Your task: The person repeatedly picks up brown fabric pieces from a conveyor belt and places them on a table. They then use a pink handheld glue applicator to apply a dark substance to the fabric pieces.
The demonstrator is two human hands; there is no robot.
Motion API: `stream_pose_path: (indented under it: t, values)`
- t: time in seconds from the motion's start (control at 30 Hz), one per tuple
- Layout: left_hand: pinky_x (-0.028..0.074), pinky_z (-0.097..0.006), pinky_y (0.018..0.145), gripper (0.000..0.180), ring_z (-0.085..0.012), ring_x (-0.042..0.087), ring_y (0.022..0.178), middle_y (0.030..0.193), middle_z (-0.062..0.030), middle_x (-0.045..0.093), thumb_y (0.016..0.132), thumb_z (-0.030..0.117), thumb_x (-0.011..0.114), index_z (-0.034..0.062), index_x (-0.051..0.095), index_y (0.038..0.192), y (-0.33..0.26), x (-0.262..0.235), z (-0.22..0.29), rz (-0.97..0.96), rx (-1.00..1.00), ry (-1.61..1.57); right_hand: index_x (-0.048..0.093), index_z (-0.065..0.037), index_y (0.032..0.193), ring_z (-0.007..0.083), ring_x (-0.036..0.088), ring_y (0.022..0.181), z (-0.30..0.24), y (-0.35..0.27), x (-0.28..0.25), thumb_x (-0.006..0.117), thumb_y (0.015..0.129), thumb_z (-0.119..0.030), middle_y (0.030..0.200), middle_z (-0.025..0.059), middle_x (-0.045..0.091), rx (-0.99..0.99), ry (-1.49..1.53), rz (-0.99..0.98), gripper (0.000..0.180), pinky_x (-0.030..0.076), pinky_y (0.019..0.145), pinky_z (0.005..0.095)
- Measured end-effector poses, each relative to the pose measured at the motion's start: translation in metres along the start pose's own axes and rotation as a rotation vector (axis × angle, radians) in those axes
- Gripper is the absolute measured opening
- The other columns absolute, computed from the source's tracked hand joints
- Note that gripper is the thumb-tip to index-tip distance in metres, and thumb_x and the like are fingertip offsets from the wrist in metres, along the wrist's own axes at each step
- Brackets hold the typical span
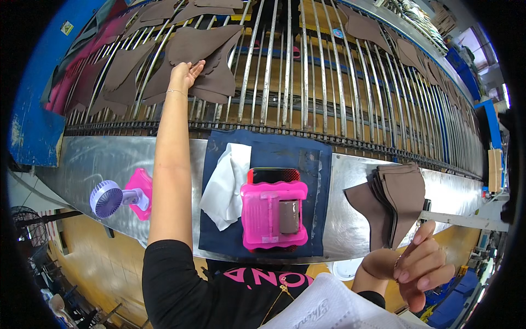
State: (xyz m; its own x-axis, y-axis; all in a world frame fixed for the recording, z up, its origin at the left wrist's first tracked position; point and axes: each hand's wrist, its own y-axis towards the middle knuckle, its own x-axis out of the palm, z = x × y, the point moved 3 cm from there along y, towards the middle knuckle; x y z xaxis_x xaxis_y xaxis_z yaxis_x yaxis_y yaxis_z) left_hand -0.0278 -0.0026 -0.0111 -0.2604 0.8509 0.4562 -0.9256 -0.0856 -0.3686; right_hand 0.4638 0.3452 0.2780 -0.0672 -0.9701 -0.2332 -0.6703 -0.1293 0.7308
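My left arm reaches across the metal table to a conveyor of parallel metal rods. There my left hand rests at a group of overlapping brown flat cut pieces. Its fingers are loosely bent and a little apart, with no piece plainly gripped. Raised at the lower right, my right hand is held off the table, fingers half bent and apart, with nothing in it. Closest to it on the table lies a fanned stack of similar brown pieces.
A dark blue mat bears a white cloth and a pink plastic holder. A small purple fan on a pink base stands at left. More brown pieces lie along the rods. A blue machine panel borders the left.
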Motion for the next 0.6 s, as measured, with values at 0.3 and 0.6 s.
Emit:
stream_pose_path:
  t: [0.3,0.6]
  values:
    - [0.062,-0.036,0.070,0.033,-0.0377,0.063,0.093,0.109,-0.0332,0.051,0.095,0.003,0.025,-0.0165,0.021,0.121,-0.025,0.004,-0.003,-0.054,-0.088,0.079,0.052,-0.014,0.085,0.0090,0.052,0.052,-0.006,-0.033,-0.022,0.061,0.088,-0.038,0.071,-0.0011,0.060,0.092,-0.263,0.172,0.026,0.031,0.071,0.0356]
    - [0.055,-0.031,0.047,0.040,-0.0301,0.066,0.068,0.087,-0.0193,0.055,0.093,0.023,0.048,-0.0055,0.037,0.119,-0.073,0.005,0.000,0.026,-0.056,0.355,0.057,-0.021,0.086,0.0078,0.053,0.063,-0.058,0.003,0.011,0.054,0.089,-0.031,0.081,-0.0067,0.060,-0.468,0.103,0.134,0.011,0.032,0.075,0.0319]
